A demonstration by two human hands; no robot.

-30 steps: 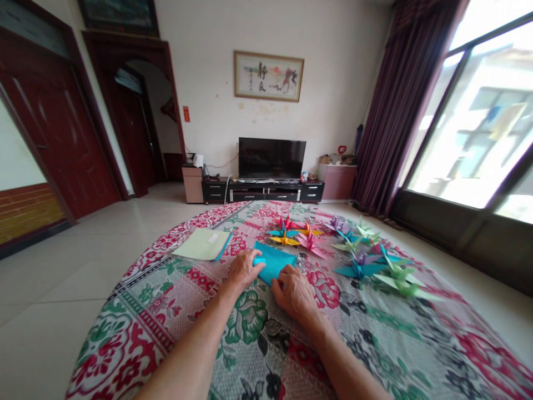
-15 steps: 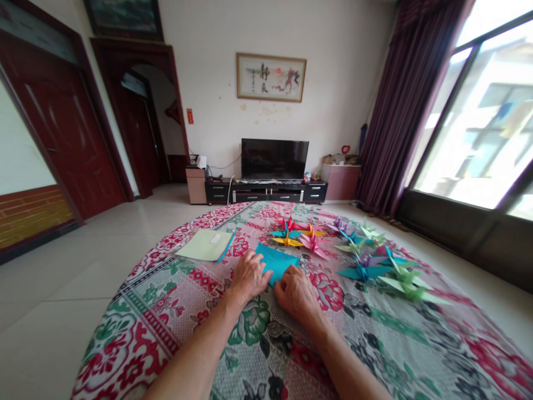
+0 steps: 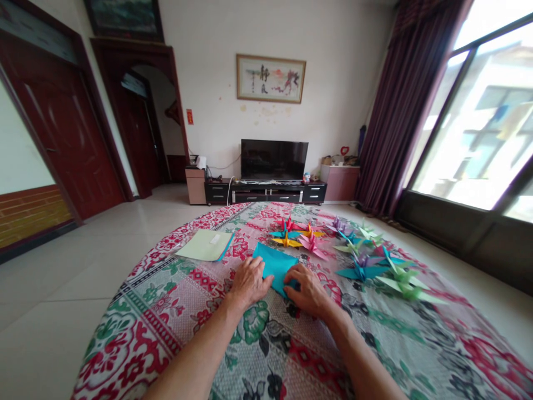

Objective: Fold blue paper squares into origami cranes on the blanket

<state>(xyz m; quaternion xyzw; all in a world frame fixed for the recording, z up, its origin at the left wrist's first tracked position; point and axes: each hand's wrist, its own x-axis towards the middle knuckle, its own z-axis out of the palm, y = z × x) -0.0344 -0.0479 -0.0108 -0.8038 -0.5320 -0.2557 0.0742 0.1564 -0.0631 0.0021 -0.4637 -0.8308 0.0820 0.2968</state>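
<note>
While left hand (image 3: 249,281) spread on blue paper (image 3: 278,264), right grip (image 3: 307,289) farther off, half-curled, hold unclear.

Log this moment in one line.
left hand: on blue paper; right hand: at blue paper's right side; paper stack: left, pale green on top; paper cranes: beyond and right, on tablecloth

White wall (image 3: 341,72), black television (image 3: 275,159), purple curtain (image 3: 406,111), bright window (image 3: 474,139), pale tiled floor (image 3: 62,289)

We look from a single head-worn camera, close above the table (image 3: 137,333), facing forward and down, across its far edge toward the television (image 3: 273,160).
</note>
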